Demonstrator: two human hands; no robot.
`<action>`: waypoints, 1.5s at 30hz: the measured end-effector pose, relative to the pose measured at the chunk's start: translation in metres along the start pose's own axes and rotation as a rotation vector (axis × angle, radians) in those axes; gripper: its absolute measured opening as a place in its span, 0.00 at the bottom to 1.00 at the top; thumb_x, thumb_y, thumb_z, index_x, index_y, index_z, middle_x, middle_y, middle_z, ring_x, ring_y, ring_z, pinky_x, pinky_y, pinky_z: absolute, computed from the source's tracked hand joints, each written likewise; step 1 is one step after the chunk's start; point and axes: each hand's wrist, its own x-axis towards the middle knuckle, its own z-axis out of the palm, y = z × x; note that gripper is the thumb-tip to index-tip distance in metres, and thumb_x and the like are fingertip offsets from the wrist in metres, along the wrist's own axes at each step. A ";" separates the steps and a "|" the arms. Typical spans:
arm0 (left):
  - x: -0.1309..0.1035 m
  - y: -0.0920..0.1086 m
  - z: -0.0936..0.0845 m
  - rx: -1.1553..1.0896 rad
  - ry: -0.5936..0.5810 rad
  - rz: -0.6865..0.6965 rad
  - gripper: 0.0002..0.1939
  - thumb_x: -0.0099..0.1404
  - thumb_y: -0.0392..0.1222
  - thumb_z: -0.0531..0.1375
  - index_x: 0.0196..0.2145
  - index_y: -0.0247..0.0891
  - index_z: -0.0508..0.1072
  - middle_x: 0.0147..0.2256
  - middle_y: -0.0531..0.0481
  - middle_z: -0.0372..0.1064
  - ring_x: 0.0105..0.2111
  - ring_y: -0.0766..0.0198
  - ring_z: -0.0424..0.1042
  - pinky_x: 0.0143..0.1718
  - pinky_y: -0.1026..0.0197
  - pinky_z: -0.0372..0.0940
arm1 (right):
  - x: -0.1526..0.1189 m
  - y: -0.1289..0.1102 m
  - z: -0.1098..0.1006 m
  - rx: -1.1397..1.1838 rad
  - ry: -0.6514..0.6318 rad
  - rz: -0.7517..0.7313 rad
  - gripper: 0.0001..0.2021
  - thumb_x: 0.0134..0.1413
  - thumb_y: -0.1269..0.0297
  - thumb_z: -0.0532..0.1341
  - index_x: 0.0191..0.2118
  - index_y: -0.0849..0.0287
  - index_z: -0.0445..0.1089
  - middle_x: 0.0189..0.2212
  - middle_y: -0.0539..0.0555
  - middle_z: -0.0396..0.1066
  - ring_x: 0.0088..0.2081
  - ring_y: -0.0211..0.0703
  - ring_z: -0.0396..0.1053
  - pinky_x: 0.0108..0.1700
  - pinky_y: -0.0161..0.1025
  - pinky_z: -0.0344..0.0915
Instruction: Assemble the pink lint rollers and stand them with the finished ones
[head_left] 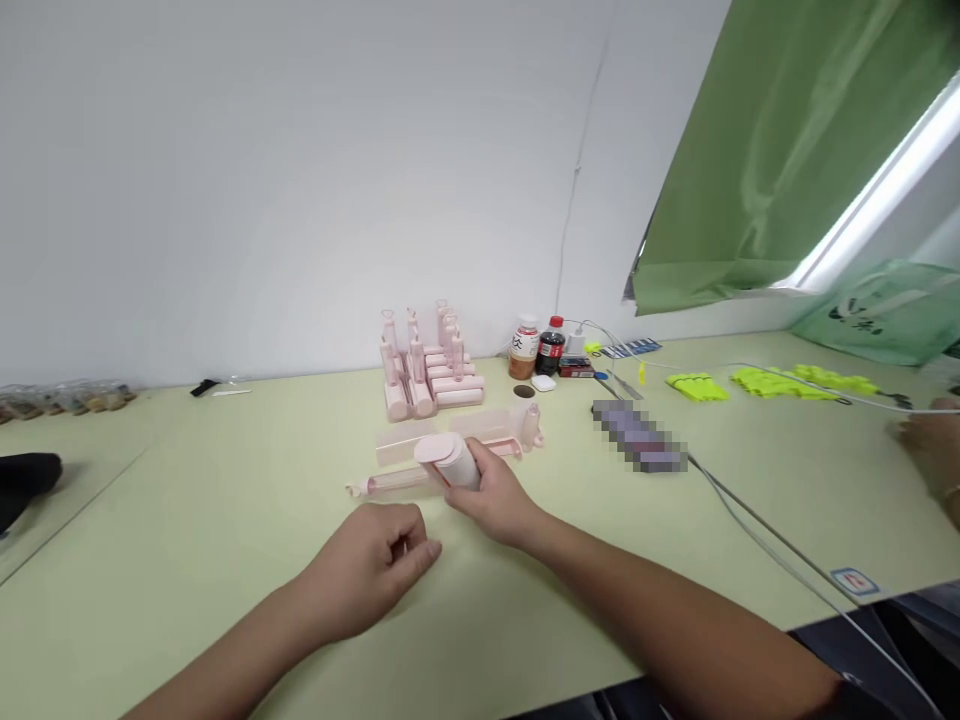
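My right hand (499,497) is wrapped round a pale pink and white cylinder (450,458), which looks like a lint roller, its flat rounded cap tilted toward me. Just left of it, my left hand (371,565) hovers at or rests on the table with fingers curled in; nothing shows in them, though the palm is hidden. Behind the held roller lie a clear pink tube with a loop end (390,482), a translucent pink shell (405,440) and a small upright clear pink piece (531,425). Farther back, several pink rollers (456,390) lie grouped, with clear pink handles (418,355) standing up.
A jar (523,350) and a cola bottle (551,348) stand by the wall. A blurred-out flat object (639,437) and a cable (757,535) lie to the right, near neon-yellow bundles (697,386). Another person's hand (934,450) is at the far right.
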 end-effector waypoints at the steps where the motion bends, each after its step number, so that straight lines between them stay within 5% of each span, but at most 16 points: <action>1: -0.001 0.006 -0.005 0.072 0.091 0.083 0.11 0.64 0.48 0.57 0.26 0.41 0.69 0.24 0.51 0.67 0.24 0.63 0.63 0.26 0.61 0.57 | -0.001 0.000 0.001 -0.036 -0.015 -0.012 0.14 0.43 0.71 0.61 0.40 0.57 0.66 0.35 0.49 0.67 0.39 0.45 0.65 0.40 0.40 0.62; 4: 0.008 0.019 -0.022 0.202 0.258 0.299 0.09 0.60 0.45 0.61 0.39 0.43 0.71 0.40 0.44 0.70 0.39 0.55 0.67 0.39 0.56 0.63 | -0.006 -0.001 0.010 -0.106 -0.051 -0.062 0.14 0.43 0.68 0.64 0.40 0.57 0.65 0.36 0.50 0.67 0.38 0.46 0.65 0.39 0.40 0.62; 9: 0.032 0.023 -0.045 0.205 -0.040 0.278 0.03 0.61 0.40 0.58 0.34 0.42 0.68 0.36 0.49 0.66 0.33 0.60 0.65 0.32 0.62 0.60 | -0.011 -0.001 0.019 -0.181 -0.090 -0.067 0.13 0.45 0.67 0.63 0.39 0.56 0.63 0.35 0.51 0.66 0.37 0.45 0.65 0.35 0.38 0.61; 16: 0.037 0.027 -0.061 0.252 -0.202 0.170 0.05 0.57 0.39 0.60 0.32 0.42 0.66 0.32 0.52 0.66 0.29 0.62 0.64 0.27 0.64 0.55 | -0.011 0.006 0.021 -0.168 -0.156 -0.057 0.21 0.46 0.49 0.68 0.41 0.56 0.63 0.38 0.52 0.67 0.38 0.46 0.65 0.36 0.40 0.62; 23: 0.037 0.032 -0.075 0.234 -0.368 0.133 0.08 0.56 0.43 0.61 0.31 0.42 0.65 0.29 0.53 0.65 0.27 0.64 0.60 0.25 0.65 0.54 | -0.010 0.011 0.025 -0.280 -0.175 -0.303 0.24 0.48 0.44 0.64 0.42 0.58 0.64 0.38 0.54 0.67 0.38 0.48 0.67 0.40 0.43 0.64; 30: 0.050 0.042 -0.091 0.282 -0.610 -0.055 0.14 0.54 0.45 0.61 0.34 0.42 0.60 0.32 0.54 0.64 0.30 0.64 0.61 0.26 0.65 0.55 | -0.006 0.016 0.033 -0.246 -0.161 -0.315 0.23 0.51 0.41 0.61 0.41 0.57 0.65 0.36 0.53 0.68 0.37 0.45 0.68 0.39 0.40 0.64; 41: 0.059 0.024 -0.089 0.220 -0.557 -0.045 0.13 0.55 0.46 0.61 0.30 0.41 0.58 0.28 0.56 0.60 0.27 0.67 0.56 0.26 0.65 0.52 | -0.003 0.019 0.032 0.098 -0.078 -0.272 0.21 0.51 0.46 0.64 0.43 0.57 0.65 0.34 0.50 0.68 0.33 0.41 0.65 0.34 0.36 0.62; 45: 0.058 0.015 -0.082 0.258 -0.437 0.002 0.08 0.56 0.41 0.58 0.32 0.41 0.60 0.30 0.55 0.61 0.28 0.65 0.59 0.27 0.65 0.55 | -0.003 0.022 0.037 0.237 -0.046 -0.213 0.23 0.49 0.46 0.66 0.43 0.58 0.66 0.34 0.50 0.68 0.34 0.41 0.65 0.35 0.36 0.62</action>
